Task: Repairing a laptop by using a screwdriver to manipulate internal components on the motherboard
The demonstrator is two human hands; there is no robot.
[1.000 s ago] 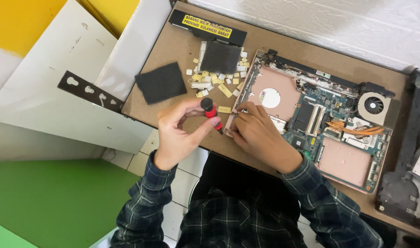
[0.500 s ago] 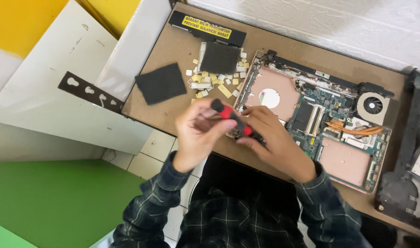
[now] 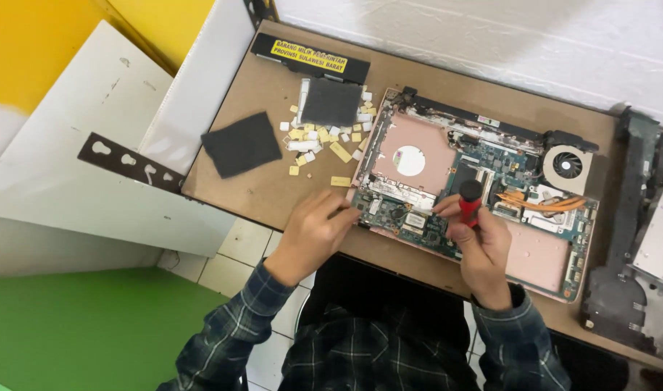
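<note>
Screwdriver (image 3: 470,200), red and black, gripped upright in right hand (image 3: 482,246) over opened laptop (image 3: 476,181) on brown surface (image 3: 273,185). Left hand (image 3: 318,233) curled at board's near-left corner, fingertips pinching something too small to tell. Risk, likely: tip slipping off a screw, gouging circuitry; loose pale keys (image 3: 324,141) nearby scattered by a sleeve.

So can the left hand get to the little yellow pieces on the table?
Probably yes. The left hand rests at the laptop's near corner, and the yellow pieces lie just beyond it on bare table, nothing between.
</note>
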